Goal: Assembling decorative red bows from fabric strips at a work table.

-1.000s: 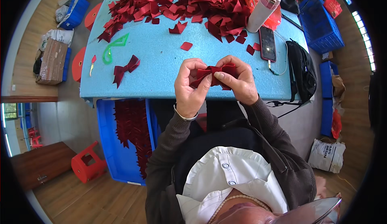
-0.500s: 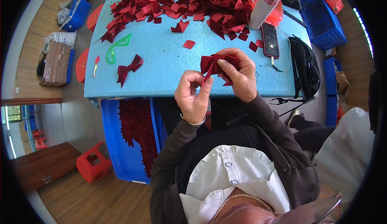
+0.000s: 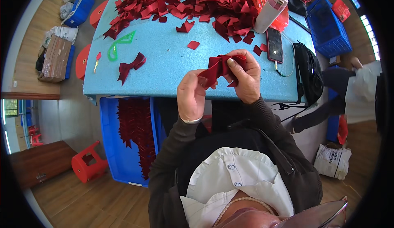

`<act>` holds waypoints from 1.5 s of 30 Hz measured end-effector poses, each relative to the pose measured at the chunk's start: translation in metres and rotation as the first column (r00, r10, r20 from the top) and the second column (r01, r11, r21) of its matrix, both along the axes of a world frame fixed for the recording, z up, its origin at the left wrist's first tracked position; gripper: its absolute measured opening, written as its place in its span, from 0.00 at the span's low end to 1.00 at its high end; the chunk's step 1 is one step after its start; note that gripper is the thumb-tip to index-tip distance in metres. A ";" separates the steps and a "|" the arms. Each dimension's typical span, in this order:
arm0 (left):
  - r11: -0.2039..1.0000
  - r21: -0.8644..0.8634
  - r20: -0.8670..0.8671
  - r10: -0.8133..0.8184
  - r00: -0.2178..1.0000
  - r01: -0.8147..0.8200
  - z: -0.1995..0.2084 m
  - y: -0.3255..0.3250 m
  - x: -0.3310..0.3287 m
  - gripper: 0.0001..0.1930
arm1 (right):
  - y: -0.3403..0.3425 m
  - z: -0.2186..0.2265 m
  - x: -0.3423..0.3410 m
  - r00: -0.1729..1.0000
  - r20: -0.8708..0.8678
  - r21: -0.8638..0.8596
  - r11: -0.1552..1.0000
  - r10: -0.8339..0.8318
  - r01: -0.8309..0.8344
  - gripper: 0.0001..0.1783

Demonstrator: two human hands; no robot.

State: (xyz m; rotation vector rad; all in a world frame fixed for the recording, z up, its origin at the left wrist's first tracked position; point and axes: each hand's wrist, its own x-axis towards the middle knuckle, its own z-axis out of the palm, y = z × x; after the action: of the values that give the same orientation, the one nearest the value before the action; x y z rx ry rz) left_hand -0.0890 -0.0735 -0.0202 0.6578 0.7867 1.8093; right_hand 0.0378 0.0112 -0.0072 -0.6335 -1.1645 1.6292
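Above the table's near edge, a dark red ribbon bow [image 3: 215, 68] is held between both hands. My right hand [image 3: 246, 74] pinches its middle and right loop, thumb on top. My left hand [image 3: 192, 94] has its fingers closed on the lower left part of the bow; its fingertips are partly hidden behind the fabric. Left of my hands, another red bow [image 3: 131, 67] lies on the blue tabletop [image 3: 164, 78]. A single red ribbon piece [image 3: 193, 45] lies just beyond the held bow.
A heap of red ribbon pieces [image 3: 154, 2] covers the far tabletop. A pinkish-white bottle [image 3: 271, 12], a charging phone [image 3: 274, 45] and a black backpack [image 3: 308, 72] are at the right. Below the near edge stands a blue crate [image 3: 113, 142] with red bows. At far right a person [image 3: 361, 88] passes.
My left hand has turned, thumb now hidden, and the bow's left part is spread wider. At the right, the other person has moved farther forward, exposing a white sack on the floor.
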 end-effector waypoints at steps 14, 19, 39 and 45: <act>1.000 0.007 -0.240 -0.003 0.971 0.005 0.000 -0.026 -0.023 0.11 | -0.033 0.001 -0.026 1.000 -0.030 0.005 1.000 -0.002 0.002 0.06; 0.991 0.078 -0.461 0.129 0.878 -0.104 0.000 -0.027 -0.022 0.11 | -0.037 0.002 -0.030 0.997 -0.076 -0.030 0.999 -0.026 0.024 0.07; 0.938 0.220 -0.784 0.333 0.524 -0.266 0.012 -0.030 -0.028 0.18 | -0.041 -0.012 -0.036 0.982 -0.178 -0.112 0.990 0.062 -0.083 0.08; 0.851 0.431 -0.815 0.510 0.275 -0.302 0.009 -0.022 -0.032 0.18 | -0.045 -0.011 -0.039 0.973 -0.210 -0.085 0.990 0.094 -0.114 0.08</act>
State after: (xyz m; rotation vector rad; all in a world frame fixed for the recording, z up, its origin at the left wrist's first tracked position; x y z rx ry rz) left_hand -0.1209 -0.0957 -0.0108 1.8471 1.6678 1.8999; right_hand -0.0010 -0.0340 -0.0186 -0.4579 -0.9866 1.8022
